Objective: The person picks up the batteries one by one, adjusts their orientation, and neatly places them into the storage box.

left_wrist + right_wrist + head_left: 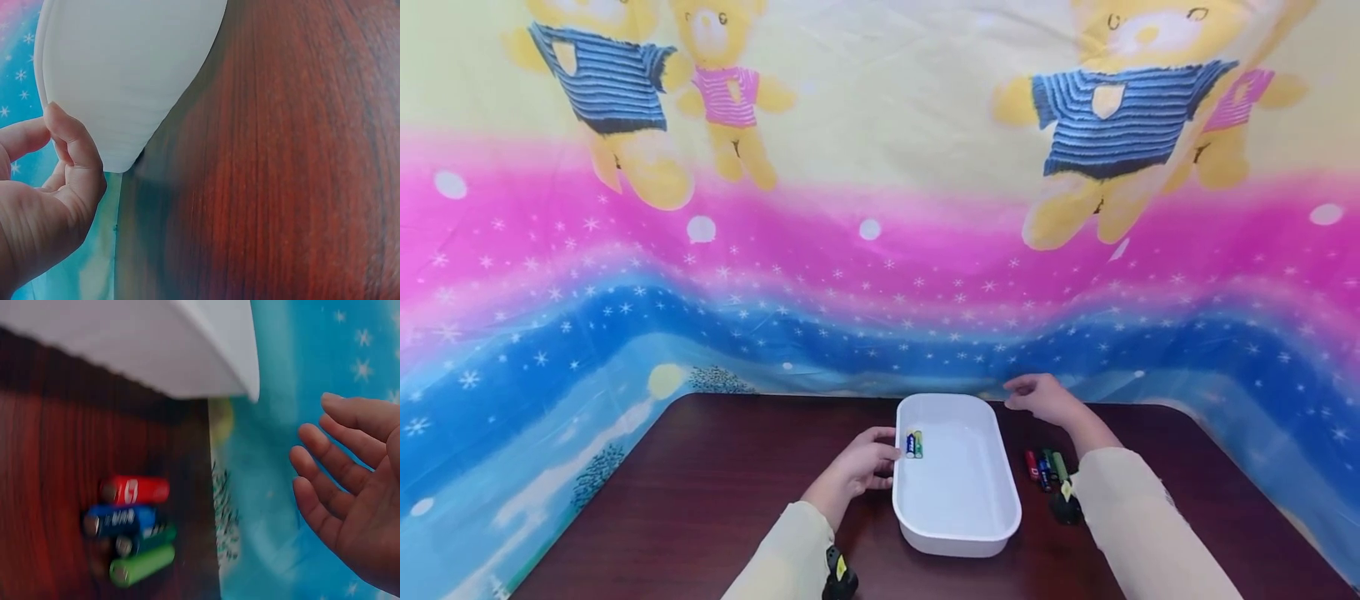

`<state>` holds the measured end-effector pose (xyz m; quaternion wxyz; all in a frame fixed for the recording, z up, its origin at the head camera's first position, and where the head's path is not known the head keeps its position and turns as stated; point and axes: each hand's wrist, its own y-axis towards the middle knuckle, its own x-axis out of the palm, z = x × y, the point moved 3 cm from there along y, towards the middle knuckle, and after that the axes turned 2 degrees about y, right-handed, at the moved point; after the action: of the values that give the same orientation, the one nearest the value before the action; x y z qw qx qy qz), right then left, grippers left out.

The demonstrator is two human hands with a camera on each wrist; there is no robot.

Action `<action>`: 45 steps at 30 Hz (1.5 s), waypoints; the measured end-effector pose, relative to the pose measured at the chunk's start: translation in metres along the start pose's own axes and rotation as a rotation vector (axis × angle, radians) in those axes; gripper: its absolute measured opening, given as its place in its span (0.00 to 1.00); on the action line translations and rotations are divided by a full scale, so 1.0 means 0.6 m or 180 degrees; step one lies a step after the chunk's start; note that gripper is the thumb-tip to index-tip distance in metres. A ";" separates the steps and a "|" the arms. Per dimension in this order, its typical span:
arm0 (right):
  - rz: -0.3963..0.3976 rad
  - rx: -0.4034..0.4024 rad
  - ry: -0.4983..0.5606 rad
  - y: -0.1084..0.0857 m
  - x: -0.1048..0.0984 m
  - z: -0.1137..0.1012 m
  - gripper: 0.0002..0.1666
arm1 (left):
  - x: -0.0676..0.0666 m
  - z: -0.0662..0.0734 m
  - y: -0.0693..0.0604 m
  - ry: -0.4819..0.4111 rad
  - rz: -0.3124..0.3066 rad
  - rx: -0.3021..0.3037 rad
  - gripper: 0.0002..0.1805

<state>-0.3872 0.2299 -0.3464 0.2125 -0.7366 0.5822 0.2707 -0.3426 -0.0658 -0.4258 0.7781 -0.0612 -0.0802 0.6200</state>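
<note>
Fingers loosely bent, a left hand [861, 462] touches the rim of a white tray [958, 492] holding two batteries [918, 446]; the right hand [1045, 400], fingers parted, hovers beyond four more batteries [128, 520] on the surface [737, 483].

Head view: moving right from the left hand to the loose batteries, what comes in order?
Left hand, white rounded-rectangular tray, red cylindrical battery, blue cylindrical battery, light-green cylindrical battery.

White tub [958, 504] lower centre, couple batteries [913, 445] in it, left hand [865, 460] at its rim, right hand [1047, 400] plus loose batteries [1045, 470] off right.
</note>
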 end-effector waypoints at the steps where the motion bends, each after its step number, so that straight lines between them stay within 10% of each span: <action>1: -0.0009 0.0010 -0.0013 -0.004 -0.004 0.006 0.28 | 0.000 0.000 -0.001 0.0005 -0.0004 0.0004 0.27; 25: -0.0185 0.0196 -0.0214 -0.076 -0.022 0.141 0.31 | -0.004 -0.002 -0.005 0.0003 -0.0017 -0.0010 0.26; 45: -0.0219 0.0220 -0.0259 -0.092 -0.009 0.179 0.38 | 0.001 0.004 -0.004 -0.0016 -0.0068 -0.0005 0.27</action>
<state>-0.3506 0.3138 -0.4250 0.2705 -0.7368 0.5564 0.2726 -0.3406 -0.0660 -0.4230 0.7844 -0.0594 -0.0833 0.6117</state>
